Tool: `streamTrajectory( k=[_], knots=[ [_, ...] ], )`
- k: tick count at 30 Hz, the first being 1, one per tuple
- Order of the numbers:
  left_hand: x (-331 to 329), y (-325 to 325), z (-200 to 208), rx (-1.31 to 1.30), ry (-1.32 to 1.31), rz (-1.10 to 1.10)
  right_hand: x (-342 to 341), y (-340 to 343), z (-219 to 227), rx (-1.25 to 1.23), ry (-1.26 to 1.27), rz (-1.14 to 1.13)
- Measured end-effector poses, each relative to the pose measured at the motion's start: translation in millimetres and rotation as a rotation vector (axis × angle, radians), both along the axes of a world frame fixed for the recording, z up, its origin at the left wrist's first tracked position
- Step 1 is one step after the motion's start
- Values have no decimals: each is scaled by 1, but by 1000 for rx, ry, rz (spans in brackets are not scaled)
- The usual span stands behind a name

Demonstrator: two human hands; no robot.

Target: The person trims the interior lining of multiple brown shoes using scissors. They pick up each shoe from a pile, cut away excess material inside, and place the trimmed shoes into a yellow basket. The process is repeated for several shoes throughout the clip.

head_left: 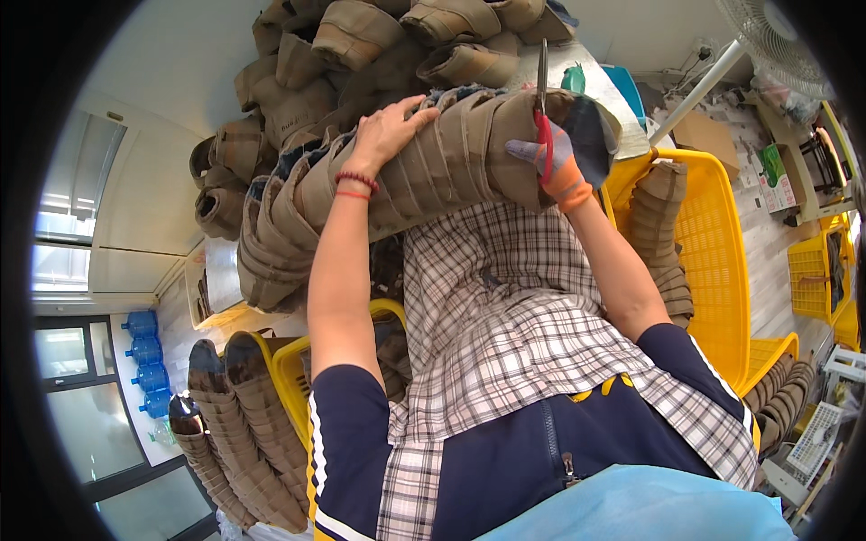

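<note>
A long row of brown fabric shoe uppers point(451, 162), nested one into another, lies crosswise in front of me above my checked apron. My bare left hand point(388, 137) rests on top of the row, fingers stretched out over the edges of the uppers. At the row's right end is my right hand point(563, 169), in an orange and grey glove. It is closed around red-handled scissors point(544, 135), whose blades point away from me. The glove's thumb reaches toward the last upper; part of its fingers is hidden. Dark lining shows inside the end upper.
Beyond the row, loose shoe uppers point(356, 36) are heaped up. A yellow basket point(713, 243) at my right holds another nested stack point(657, 203). More stacks point(239, 406) stand at lower left, near blue water bottles point(144, 352). A fan point(780, 50) stands at far right.
</note>
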State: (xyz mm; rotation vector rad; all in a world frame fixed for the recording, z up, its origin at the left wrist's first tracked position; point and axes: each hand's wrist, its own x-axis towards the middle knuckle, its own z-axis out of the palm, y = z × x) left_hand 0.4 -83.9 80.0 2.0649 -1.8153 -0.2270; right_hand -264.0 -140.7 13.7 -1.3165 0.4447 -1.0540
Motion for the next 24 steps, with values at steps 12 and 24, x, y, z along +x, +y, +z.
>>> streamTrajectory(
  k=[12, 24],
  knots=[
    [-28, 15, 9, -150, -246, 31, -85, -5, 24, 340, 81, -135],
    [-16, 76, 28, -838, -209, 47, -158, -189, -40, -479, 1662, -539]
  ],
)
